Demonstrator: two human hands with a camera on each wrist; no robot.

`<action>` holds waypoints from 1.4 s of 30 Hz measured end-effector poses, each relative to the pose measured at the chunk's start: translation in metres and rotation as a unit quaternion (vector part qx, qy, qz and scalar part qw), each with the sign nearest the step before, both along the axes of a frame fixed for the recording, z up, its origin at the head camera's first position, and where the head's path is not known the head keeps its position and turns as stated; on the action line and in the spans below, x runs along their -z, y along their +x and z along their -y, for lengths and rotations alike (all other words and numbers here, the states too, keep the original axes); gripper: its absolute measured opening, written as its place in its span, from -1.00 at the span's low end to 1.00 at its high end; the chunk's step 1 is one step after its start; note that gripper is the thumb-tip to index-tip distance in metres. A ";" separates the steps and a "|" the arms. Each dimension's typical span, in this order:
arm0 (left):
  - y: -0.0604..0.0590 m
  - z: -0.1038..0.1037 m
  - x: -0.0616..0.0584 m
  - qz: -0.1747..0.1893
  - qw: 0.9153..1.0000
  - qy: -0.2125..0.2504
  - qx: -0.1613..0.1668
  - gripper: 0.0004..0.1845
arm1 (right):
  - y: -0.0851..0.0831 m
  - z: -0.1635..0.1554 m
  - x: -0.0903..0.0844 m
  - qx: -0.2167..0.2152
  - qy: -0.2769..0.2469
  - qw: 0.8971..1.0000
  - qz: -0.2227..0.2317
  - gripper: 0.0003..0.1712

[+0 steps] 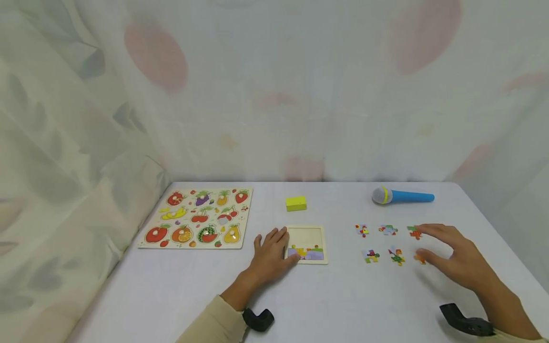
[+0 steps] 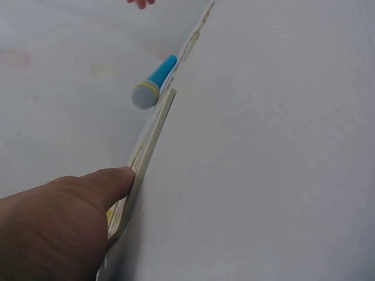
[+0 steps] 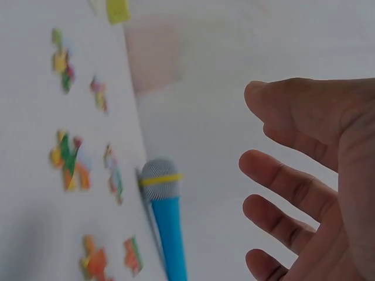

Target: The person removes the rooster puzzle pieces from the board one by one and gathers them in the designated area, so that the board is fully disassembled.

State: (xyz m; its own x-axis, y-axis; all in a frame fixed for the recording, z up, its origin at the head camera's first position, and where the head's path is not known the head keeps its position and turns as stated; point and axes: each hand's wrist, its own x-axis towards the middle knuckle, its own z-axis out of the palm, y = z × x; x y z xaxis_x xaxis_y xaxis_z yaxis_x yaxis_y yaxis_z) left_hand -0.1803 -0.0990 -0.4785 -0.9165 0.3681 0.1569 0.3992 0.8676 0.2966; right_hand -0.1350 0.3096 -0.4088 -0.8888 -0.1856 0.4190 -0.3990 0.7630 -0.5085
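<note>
My left hand (image 1: 269,257) rests flat at the left side of a small wooden puzzle tray (image 1: 305,229). Its thumb touches the tray's lower-left edge, and in the left wrist view that thumb lies on the tray's rim (image 2: 153,137). Some purple and yellow pieces (image 1: 313,255) fill the tray's bottom row. Over the rightmost loose pieces hovers my right hand (image 1: 465,259), thumb and fingers apart, holding nothing. Its fingertips partly cover an orange-and-green piece (image 1: 414,231) and an orange piece (image 1: 419,258). A green-and-orange piece (image 1: 396,256) lies just left of them.
Several more jigsaw pieces (image 1: 371,256) lie in two rows right of the tray. Behind them is a blue toy microphone (image 1: 411,196). A yellow block (image 1: 296,204) sits behind the tray, and a fruit peg board (image 1: 233,245) lies at the left.
</note>
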 end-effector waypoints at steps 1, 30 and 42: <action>0.000 0.000 0.000 0.001 1.000 0.001 0.001 -0.19 | 0.000 0.004 -0.003 -0.010 -0.002 1.000 -0.011 -0.35; -0.001 0.003 -0.005 0.039 0.999 0.023 0.017 -0.10 | -0.039 0.142 -0.026 -0.187 -0.046 0.981 -0.037 -0.43; -0.003 0.005 -0.002 0.036 0.999 0.019 0.012 -0.09 | -0.056 0.185 0.001 -0.218 -0.065 0.974 0.002 -0.46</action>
State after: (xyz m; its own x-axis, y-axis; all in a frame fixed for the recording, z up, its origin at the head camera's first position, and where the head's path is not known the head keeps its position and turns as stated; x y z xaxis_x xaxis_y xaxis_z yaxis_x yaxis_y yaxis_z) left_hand -0.1832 -0.1036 -0.4764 -0.9171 0.3848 0.1046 0.3957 0.8454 0.3588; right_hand -0.1911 0.1247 -0.4100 -0.7398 -0.4909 0.4602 -0.6678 0.4517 -0.5916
